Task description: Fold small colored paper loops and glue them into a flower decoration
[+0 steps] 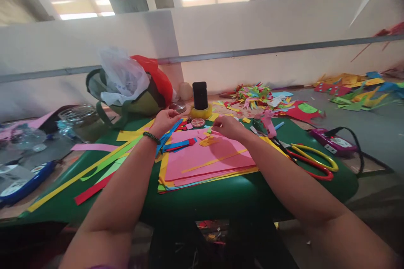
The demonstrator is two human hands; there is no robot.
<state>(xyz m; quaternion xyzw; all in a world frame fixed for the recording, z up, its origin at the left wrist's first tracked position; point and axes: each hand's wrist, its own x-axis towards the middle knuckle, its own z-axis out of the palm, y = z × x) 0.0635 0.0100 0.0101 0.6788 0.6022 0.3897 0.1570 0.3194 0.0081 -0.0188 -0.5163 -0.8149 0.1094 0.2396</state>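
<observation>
My left hand [164, 122], with a dark bead bracelet at the wrist, hovers at the far left of a stack of coloured paper [208, 162], its fingers pinched together. Anything between them is too small to name. Just beside it lie blue paper strips [172, 132]. Over the stack's far right edge, my right hand [229, 127] has its fingers curled in, and what they may hold is hidden. Small yellow paper pieces [208, 140] and a bundle of blue and red strips [180, 144] rest on the pink top sheet.
A phone [200, 94] stands in a yellow tape roll [201, 112]. Right of the stack are a pink glue gun [269, 124] and scissors [315, 159]. Long paper strips [91, 168] lie left. Behind are a bag [139, 96] and a heap of paper cuttings [252, 94].
</observation>
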